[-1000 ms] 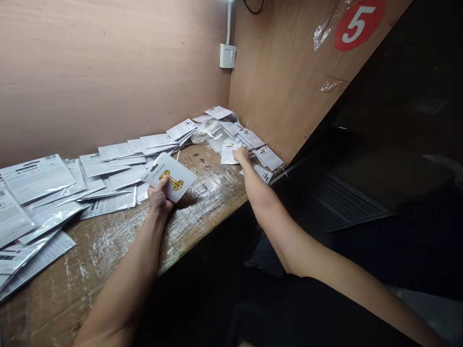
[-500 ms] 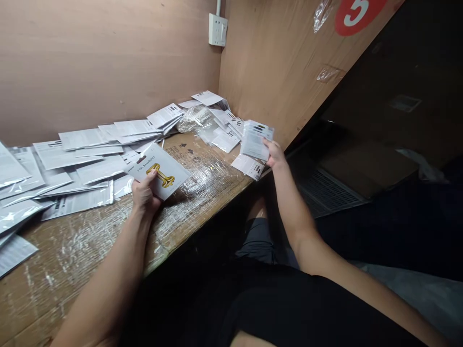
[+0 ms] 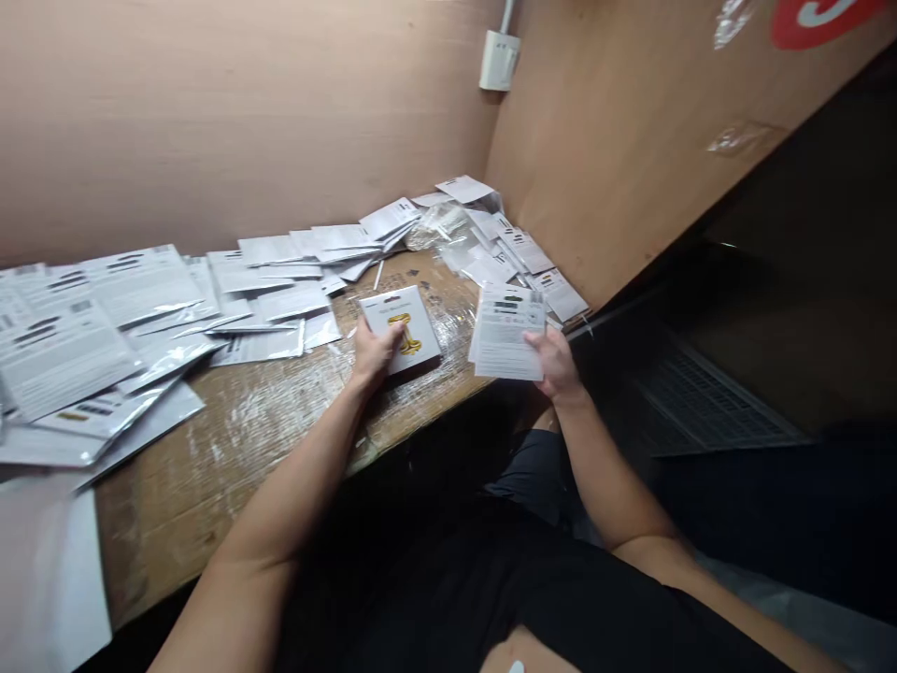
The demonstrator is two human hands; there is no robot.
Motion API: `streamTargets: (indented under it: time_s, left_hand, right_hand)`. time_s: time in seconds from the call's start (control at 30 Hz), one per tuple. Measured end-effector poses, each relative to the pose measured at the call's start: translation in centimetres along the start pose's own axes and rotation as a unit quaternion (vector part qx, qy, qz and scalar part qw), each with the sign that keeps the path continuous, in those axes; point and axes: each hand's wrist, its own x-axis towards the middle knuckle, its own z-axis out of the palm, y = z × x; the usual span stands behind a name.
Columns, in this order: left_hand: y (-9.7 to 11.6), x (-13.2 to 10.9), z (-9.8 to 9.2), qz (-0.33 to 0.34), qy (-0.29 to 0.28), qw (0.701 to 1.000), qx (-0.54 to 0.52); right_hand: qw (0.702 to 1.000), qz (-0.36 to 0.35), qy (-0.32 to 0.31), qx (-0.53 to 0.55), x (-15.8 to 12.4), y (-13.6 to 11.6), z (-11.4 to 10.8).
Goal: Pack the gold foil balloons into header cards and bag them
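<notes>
My left hand (image 3: 374,353) grips a white foil balloon card (image 3: 402,329) printed with a gold balloon, and the card's lower edge sits close to the wooden bench top. My right hand (image 3: 557,365) holds a small fanned stack of white printed packets (image 3: 507,333) above the bench's front edge. The stack's top packet faces up, and my fingers are partly hidden behind it. Between my hands lies a strip of plastic-covered bench. Many loose flat packets (image 3: 280,299) spread to the left and back of my left hand.
The bench top (image 3: 238,439) has a shiny plastic covering and meets a pinkish wall (image 3: 210,121) and a wooden side panel (image 3: 617,150) with a red numbered sticker. A wall socket (image 3: 499,61) sits in the corner. Beyond the bench's front edge, the right side drops into dark space.
My right hand has lifted a stack of packets from the pile by the side panel. My left hand has carried the card rightward and lower, and the view has shifted.
</notes>
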Motion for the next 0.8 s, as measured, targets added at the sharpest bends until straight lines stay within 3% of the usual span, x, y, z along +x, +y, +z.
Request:
streamTargets:
  time_s: [0.07,0.17,0.23,0.37,0.47,0.53,0.6,0.63,0.67,0.73,0.8]
  left_hand:
    - [-0.4,0.2,-0.2,0.014,0.001,1.000,0.021]
    - [-0.4,0.4,-0.5,0.024,0.005,0.999,0.037]
    - [-0.2,0.5,-0.6,0.019,0.002,0.999,0.028]
    - [-0.1,0.8,-0.4,0.013,0.008,1.000,-0.009]
    - [-0.1,0.5,-0.3,0.023,0.005,1.000,0.000]
    - [0.0,0.1,-0.3,0.022,-0.010,1.000,0.017]
    - [0.2,-0.1,-0.4,0.008,-0.013,1.000,0.018]
    - [0.3,0.0,-0.5,-0.004,-0.008,1.000,0.010]
    - [0.4,0.1,-0.5,-0.016,-0.002,1.000,-0.002]
    - [0.6,0.4,-0.3,-0.038,0.005,0.999,-0.030]
    - [1.0,0.3,0.0,-0.059,-0.004,0.997,-0.057]
  right_hand:
    - [0.994,-0.005,-0.102,-0.028,0.7,0.0,3.8]
    - [0.983,-0.009,-0.176,-0.055,2.2,1.7,8.3]
    - [0.981,-0.005,-0.184,-0.067,3.5,3.4,9.9]
    - [0.985,-0.007,-0.150,-0.082,5.6,6.9,11.0]
    - [0.985,-0.022,-0.115,-0.123,5.7,8.5,11.9]
    - [0.971,-0.040,-0.130,-0.195,5.4,8.7,12.2]
    - [0.944,-0.061,-0.137,-0.294,5.4,7.8,11.0]
    - [0.928,-0.074,-0.111,-0.347,5.5,7.0,9.6]
    - [0.911,-0.086,-0.052,-0.399,5.6,5.9,7.6]
    - [0.865,-0.096,0.132,-0.474,5.2,3.5,2.4]
    - [0.837,-0.047,0.278,-0.469,4.2,1.8,-2.9]
